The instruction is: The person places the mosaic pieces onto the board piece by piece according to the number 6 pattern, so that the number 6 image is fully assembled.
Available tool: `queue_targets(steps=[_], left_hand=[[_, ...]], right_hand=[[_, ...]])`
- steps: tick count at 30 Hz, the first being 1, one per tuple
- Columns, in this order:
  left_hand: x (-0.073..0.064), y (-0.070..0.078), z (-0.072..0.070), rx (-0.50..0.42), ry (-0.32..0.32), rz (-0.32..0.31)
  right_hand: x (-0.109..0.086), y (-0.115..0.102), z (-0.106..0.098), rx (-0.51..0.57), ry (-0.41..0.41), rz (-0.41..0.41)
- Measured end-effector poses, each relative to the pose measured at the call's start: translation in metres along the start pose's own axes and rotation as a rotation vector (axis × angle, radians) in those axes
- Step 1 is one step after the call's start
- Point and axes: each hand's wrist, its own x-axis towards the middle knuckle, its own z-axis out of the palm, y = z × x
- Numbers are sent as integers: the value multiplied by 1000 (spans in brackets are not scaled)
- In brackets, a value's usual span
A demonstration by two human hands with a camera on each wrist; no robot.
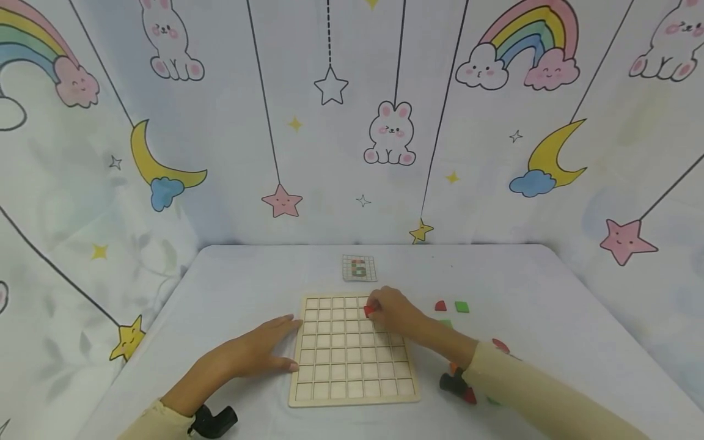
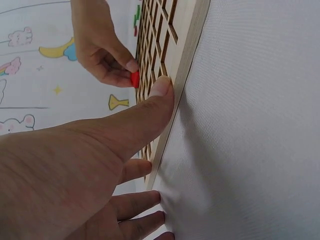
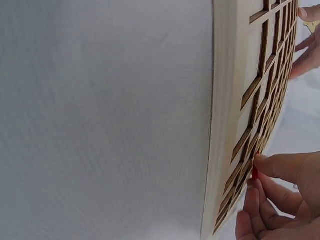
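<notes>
A wooden board (image 1: 354,371) with a grid of square recesses lies flat on the table. My right hand (image 1: 397,313) is over its far right part and pinches a small red piece (image 1: 368,311) between thumb and fingertips. In the right wrist view the red piece (image 3: 255,172) is at the grid, mostly covered by the fingers. My left hand (image 1: 254,351) rests at the board's left side, fingers extended. The left wrist view shows the left thumb (image 2: 159,92) on the board's rim, other fingertips along the edge and on the tabletop.
A small card (image 1: 359,269) with a coloured 6 on a grid lies beyond the board. To the right are a red quarter-round piece (image 1: 440,305), a green square (image 1: 462,307) and several other pieces, some partly hidden by the right arm. A patterned cloth (image 1: 341,153) hangs behind.
</notes>
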Motion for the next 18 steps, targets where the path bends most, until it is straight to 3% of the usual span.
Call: queue_targets(steps=[8,18], left_hand=[[0,2,0,10,-12,-25],[-1,3,-1,6,-10,-34]], right_hand=[[5,-2,8,-24,30,-50],[4,-2,10,38,-14,1]])
